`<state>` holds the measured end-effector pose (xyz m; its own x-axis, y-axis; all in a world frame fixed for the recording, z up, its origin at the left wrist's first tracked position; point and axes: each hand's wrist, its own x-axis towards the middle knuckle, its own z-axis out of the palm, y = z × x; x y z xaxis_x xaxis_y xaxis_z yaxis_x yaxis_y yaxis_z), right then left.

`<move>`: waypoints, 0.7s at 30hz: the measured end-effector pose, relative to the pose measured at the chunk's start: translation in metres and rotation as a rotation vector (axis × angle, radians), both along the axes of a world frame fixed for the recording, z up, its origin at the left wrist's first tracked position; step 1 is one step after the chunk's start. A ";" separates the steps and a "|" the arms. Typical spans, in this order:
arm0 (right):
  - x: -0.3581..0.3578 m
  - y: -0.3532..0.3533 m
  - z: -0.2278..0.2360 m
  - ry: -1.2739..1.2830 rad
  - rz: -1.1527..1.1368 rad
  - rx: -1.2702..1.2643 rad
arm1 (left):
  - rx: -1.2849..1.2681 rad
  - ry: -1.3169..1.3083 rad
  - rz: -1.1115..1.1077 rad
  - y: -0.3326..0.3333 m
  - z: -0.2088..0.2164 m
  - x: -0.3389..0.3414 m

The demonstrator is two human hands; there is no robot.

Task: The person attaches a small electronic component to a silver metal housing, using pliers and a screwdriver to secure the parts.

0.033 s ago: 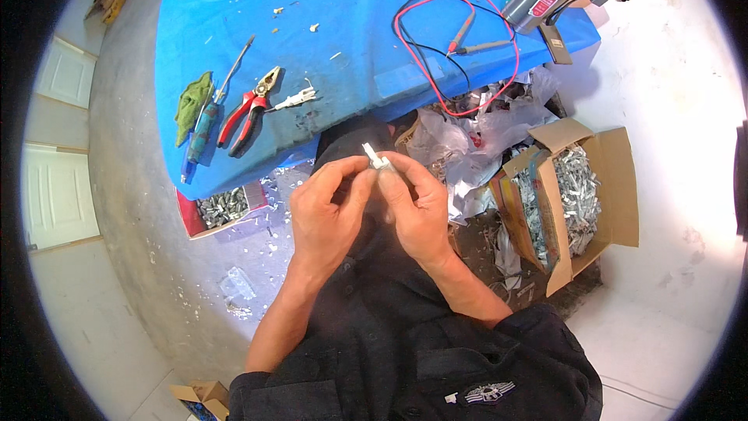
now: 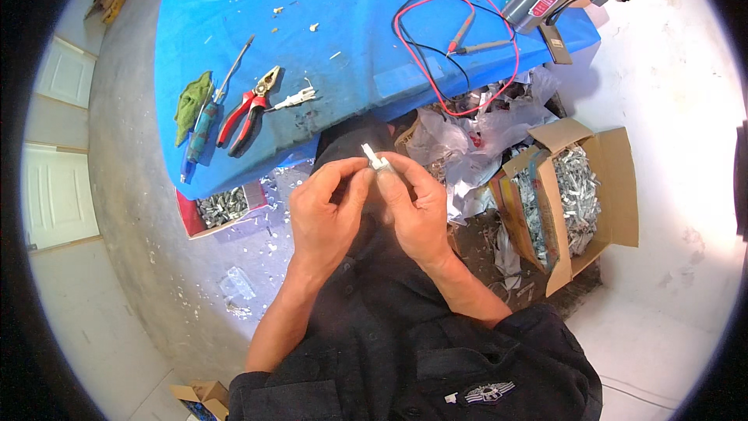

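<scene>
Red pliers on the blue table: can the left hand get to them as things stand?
Probably yes, once freed: the red pliers lie uncovered near the blue table edge. But both hands, left and right, pinch a small white part.

Beside the matt blue cloth-covered table [image 2: 343, 54] — plain brown cardboard box [image 2: 615, 187] of shiny metal scraps; on it, pliers [image 2: 248, 109] with glossy red plastic grips — steel jaws.

Dark short-sleeved shirt, chest emblem
</scene>
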<state>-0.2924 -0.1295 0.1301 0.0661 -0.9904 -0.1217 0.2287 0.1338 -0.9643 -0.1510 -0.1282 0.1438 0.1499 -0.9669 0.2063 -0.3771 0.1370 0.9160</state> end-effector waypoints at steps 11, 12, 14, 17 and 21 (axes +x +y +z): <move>0.007 -0.002 -0.013 0.092 -0.042 -0.141 | 0.020 -0.066 0.044 -0.003 0.002 -0.005; 0.008 -0.002 -0.014 0.099 -0.059 -0.157 | 0.030 -0.079 0.051 -0.003 0.002 -0.006; 0.009 -0.002 -0.011 0.138 -0.067 -0.143 | 0.062 -0.066 0.069 -0.002 0.005 -0.010; 0.009 -0.001 -0.006 0.185 -0.081 -0.179 | 0.022 -0.087 0.065 -0.002 0.002 -0.010; 0.011 0.001 -0.007 0.182 -0.115 -0.193 | -0.021 -0.126 0.053 -0.006 -0.001 -0.003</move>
<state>-0.2816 -0.1288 0.1228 -0.0534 -0.9961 0.0706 0.0525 -0.0734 -0.9959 -0.1544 -0.1346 0.1428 0.1724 -0.9535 0.2472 -0.4961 0.1327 0.8580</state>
